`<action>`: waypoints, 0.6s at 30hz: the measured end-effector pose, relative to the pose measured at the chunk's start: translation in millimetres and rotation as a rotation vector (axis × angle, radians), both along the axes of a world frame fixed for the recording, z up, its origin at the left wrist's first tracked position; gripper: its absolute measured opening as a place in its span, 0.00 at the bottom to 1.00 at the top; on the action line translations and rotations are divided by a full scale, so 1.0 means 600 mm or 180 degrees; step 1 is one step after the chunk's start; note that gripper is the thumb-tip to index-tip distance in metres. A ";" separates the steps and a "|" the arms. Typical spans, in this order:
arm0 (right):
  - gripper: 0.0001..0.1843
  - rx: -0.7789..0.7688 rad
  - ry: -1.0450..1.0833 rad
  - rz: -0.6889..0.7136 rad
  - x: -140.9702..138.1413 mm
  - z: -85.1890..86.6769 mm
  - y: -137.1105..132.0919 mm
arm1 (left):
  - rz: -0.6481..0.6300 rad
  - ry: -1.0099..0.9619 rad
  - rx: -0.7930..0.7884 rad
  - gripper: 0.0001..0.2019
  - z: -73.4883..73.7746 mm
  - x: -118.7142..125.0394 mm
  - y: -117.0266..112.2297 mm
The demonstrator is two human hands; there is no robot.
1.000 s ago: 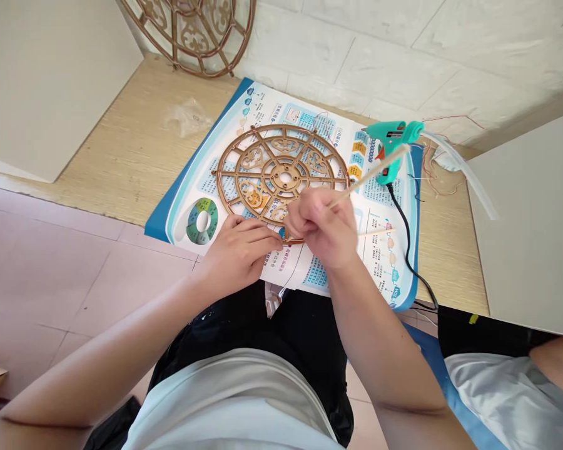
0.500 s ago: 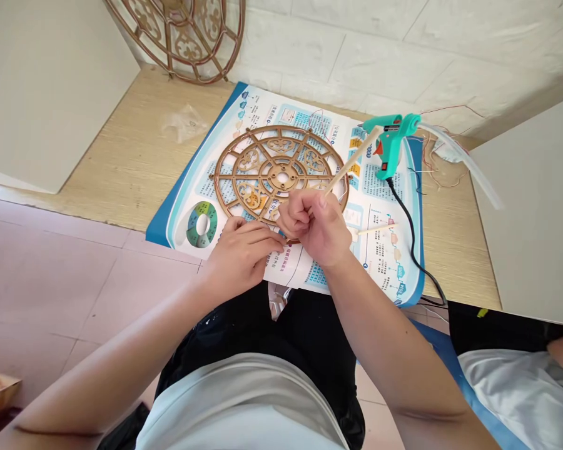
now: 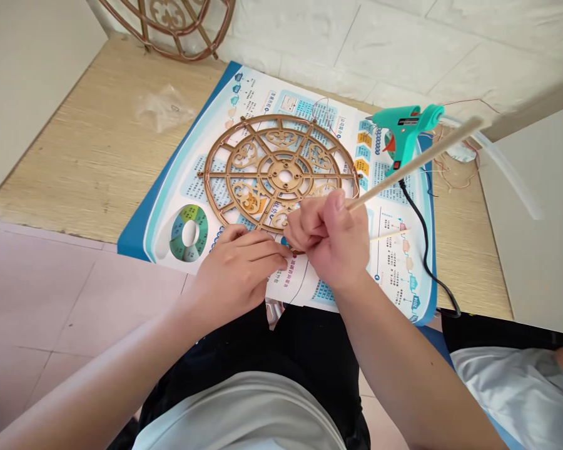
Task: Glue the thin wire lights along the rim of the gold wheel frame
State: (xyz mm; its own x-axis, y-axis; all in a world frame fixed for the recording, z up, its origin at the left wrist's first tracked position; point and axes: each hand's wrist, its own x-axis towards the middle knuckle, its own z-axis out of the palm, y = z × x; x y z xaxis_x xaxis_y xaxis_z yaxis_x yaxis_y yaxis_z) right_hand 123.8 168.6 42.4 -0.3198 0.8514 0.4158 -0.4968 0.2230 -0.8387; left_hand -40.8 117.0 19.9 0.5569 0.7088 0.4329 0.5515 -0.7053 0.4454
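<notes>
A brown round openwork frame [image 3: 286,175] lies flat on a printed poster sheet [image 3: 134,234], its near edge partly covered by my hands. My left hand [image 3: 239,269] rests at this near rim, fingers bent together over it and thumb mostly hidden. Beside it, my right hand [image 3: 333,240] is closed in a fist around a pale wooden stick [image 3: 417,164]. The stick slants up to the right; its lower end is hidden by the fist. Behind the stick stands a teal glue gun [image 3: 408,134], its nozzle pointing left.
A second round frame [image 3: 169,19] leans at the back left. Near it lies a clear plastic bag [image 3: 164,107]. The gun's black cable [image 3: 425,247] runs down the right side. Thin wires [image 3: 450,175] lie behind it. A person's sleeve [image 3: 507,378] shows at lower right.
The stick has swung lower to the right and now passes in front of the glue gun. My left hand stays by the near rim. The view has shifted slightly.
</notes>
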 end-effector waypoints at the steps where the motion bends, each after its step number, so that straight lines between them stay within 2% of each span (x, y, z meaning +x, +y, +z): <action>1: 0.35 0.0000 -0.0020 -0.0021 -0.001 0.001 0.001 | -0.0003 0.0007 0.0000 0.15 0.000 0.000 0.001; 11: 0.35 -0.0057 -0.0418 -0.0214 0.001 0.003 -0.007 | -0.0007 -0.0083 0.0071 0.12 -0.004 -0.003 -0.001; 18: 0.38 -0.0133 -0.0499 -0.0237 0.007 0.008 -0.006 | 0.0336 -0.0211 0.0036 0.08 -0.007 -0.004 -0.005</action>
State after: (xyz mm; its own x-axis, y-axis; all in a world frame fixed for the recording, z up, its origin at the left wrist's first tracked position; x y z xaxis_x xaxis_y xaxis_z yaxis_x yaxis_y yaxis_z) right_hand 128.0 165.0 47.4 -0.3133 0.8906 0.3296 -0.3428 0.2176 -0.9139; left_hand -43.3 114.1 15.6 0.4495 0.7568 0.4746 0.5925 -0.6502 0.4756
